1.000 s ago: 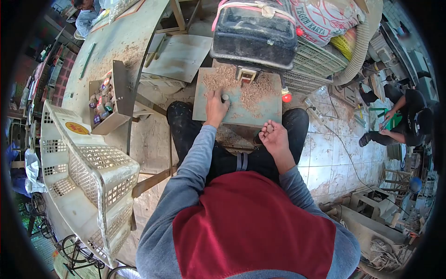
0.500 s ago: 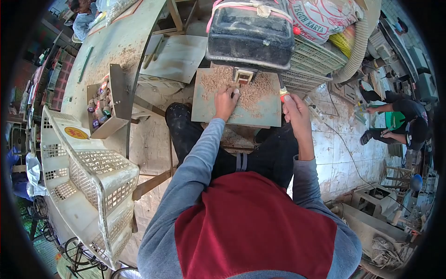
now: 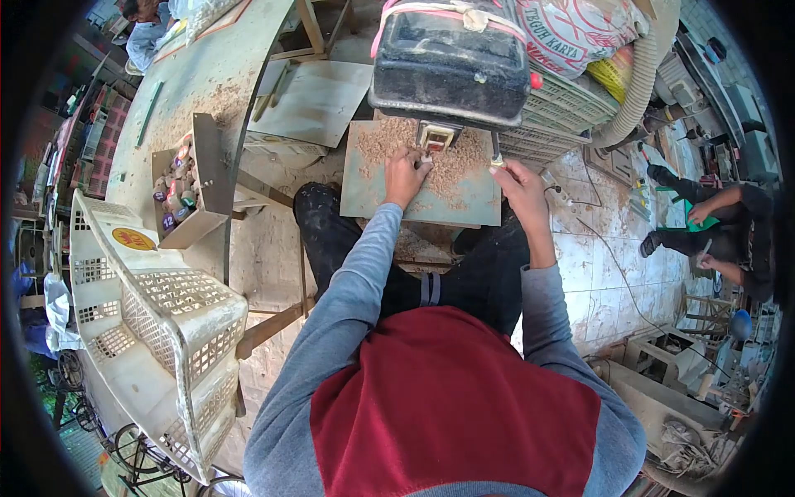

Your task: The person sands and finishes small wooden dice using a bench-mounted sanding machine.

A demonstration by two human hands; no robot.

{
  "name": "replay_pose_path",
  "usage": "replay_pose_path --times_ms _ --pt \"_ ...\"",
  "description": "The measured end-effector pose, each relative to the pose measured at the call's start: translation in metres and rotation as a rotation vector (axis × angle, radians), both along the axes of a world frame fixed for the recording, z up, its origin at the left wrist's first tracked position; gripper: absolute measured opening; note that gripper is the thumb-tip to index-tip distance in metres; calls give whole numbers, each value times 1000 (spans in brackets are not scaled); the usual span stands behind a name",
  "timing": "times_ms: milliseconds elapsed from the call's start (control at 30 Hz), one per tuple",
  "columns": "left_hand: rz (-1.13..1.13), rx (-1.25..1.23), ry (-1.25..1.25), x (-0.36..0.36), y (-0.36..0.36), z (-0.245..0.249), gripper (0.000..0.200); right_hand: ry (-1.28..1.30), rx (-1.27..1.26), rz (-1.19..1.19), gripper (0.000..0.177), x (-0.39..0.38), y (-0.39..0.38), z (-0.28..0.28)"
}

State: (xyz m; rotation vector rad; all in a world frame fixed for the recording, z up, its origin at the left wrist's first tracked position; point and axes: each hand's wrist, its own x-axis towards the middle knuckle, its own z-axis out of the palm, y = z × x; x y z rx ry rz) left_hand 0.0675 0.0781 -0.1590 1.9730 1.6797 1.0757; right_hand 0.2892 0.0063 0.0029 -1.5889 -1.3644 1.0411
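I sit at a small green machine table (image 3: 373,195) strewn with wood shavings (image 3: 451,166). Above its far edge hangs the dusty black machine head (image 3: 451,54). My left hand (image 3: 403,174) presses a small wooden piece (image 3: 423,158) against the table right under the head; my fingers mostly cover it. My right hand (image 3: 517,184) is closed around the end of the lever (image 3: 495,151) at the table's right side, and the lever's knob is hidden in my fist.
A white plastic crate (image 3: 157,306) stands at my left, beside a wooden box of small bottles (image 3: 178,190) on a long dusty bench (image 3: 190,83). Green crates (image 3: 563,108), a printed sack (image 3: 571,29) and a hose (image 3: 642,83) sit behind. Another person (image 3: 729,224) crouches at right.
My left hand slid the wooden piece forward under the machine head. My right hand rose from my lap and closed on the lever.
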Motion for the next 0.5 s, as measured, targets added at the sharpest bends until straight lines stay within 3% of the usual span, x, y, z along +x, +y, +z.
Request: replay_pose_path --times_ms 333,500 --pt "40 -27 51 3 1 -2 36 -107 88 2 45 17 65 -57" --pt "19 -10 54 1 2 -5 36 -251 109 25 48 20 83 -51"
